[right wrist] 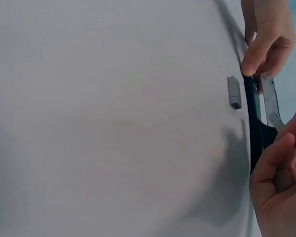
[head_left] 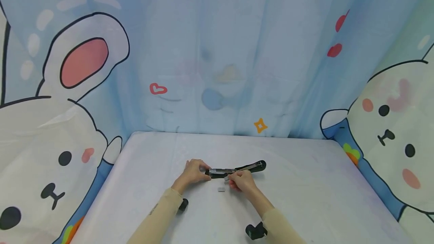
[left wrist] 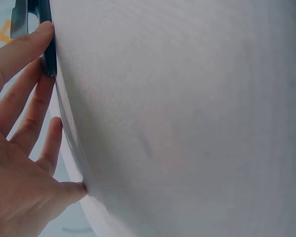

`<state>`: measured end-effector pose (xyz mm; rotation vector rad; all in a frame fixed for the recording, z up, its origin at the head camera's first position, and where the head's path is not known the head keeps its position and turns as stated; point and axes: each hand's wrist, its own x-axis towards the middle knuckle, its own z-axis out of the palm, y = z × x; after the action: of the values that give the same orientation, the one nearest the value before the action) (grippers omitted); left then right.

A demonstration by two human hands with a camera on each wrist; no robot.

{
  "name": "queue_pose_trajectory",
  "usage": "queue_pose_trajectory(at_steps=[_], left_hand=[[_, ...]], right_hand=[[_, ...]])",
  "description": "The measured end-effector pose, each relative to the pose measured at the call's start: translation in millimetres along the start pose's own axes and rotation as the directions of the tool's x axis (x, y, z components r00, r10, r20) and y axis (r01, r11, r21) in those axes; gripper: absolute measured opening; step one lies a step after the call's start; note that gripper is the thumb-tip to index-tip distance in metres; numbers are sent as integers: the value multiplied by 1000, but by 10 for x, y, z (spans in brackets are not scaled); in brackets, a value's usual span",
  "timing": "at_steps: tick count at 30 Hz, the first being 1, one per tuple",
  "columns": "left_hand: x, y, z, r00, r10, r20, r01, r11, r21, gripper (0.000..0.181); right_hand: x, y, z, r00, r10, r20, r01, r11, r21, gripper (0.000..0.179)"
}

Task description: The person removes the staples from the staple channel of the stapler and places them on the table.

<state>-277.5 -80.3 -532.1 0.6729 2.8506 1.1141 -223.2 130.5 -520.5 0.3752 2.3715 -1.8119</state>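
A black stapler (head_left: 258, 166) lies opened out on the white table, its metal staple channel (right wrist: 269, 94) exposed. My left hand (head_left: 192, 173) grips the stapler's left end; in the left wrist view the thumb is on one side of the black base (left wrist: 49, 54) and fingers are on the other. My right hand (head_left: 244, 182) pinches a short grey strip of staples (right wrist: 275, 120) between thumb and fingertips, close beside the channel. Whether that strip touches the channel, I cannot tell. A second strip of staples (head_left: 221, 189) rests on the table just in front of the stapler.
The white-covered table (head_left: 322, 183) reaches back to a light blue curtain (head_left: 210, 48) printed with cartoon animals. Black wrist-worn devices (head_left: 255, 231) show below both forearms.
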Motion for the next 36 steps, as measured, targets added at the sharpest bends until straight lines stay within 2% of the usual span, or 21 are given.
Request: queue_pose_trajectory(at_steps=[4,8,13,15,17,20,22,24,28,36], left_hand=[[7,-19,-8,1000,0,1,0,1000,-10,29],[17,-47,-6,1000,4,-1,-4,1000,-9,28],[31,-77,10,1000,1,1,-1,1000,-11,28],[37,-90,20,1000,-4,2,4,1000,-13,29],[41,-101,28,1000,-3,1,3,1000,-13,29],[41,-103,26,1000,-3,-2,3,1000,-17,28],[36,-99,15,1000,-2,-5,2,1000,-19,28],[33,-97,6,1000,0,-9,0,1000,-19,28],[29,-89,11,1000,11,-20,-12,1000,-28,28],[33,-74,59,1000,26,-13,-26,999,-20,28]], right_hand=[[-13,106,-54,1000,10,-3,-10,999,-46,16],[-11,189,-90,999,33,-21,-34,999,-38,15],[14,248,-100,999,2,-52,-7,996,-85,14],[13,250,-100,996,-40,-82,28,989,-147,15],[-1,225,-96,984,-115,-135,81,969,-234,17],[-14,147,-65,947,-251,-201,172,924,-343,17],[-4,69,-12,926,-300,-227,208,911,-355,15],[22,-3,56,927,-300,-226,222,923,-316,16],[83,-67,172,946,-236,-221,179,952,-249,20],[73,-103,215,951,-200,-237,123,945,-302,21]])
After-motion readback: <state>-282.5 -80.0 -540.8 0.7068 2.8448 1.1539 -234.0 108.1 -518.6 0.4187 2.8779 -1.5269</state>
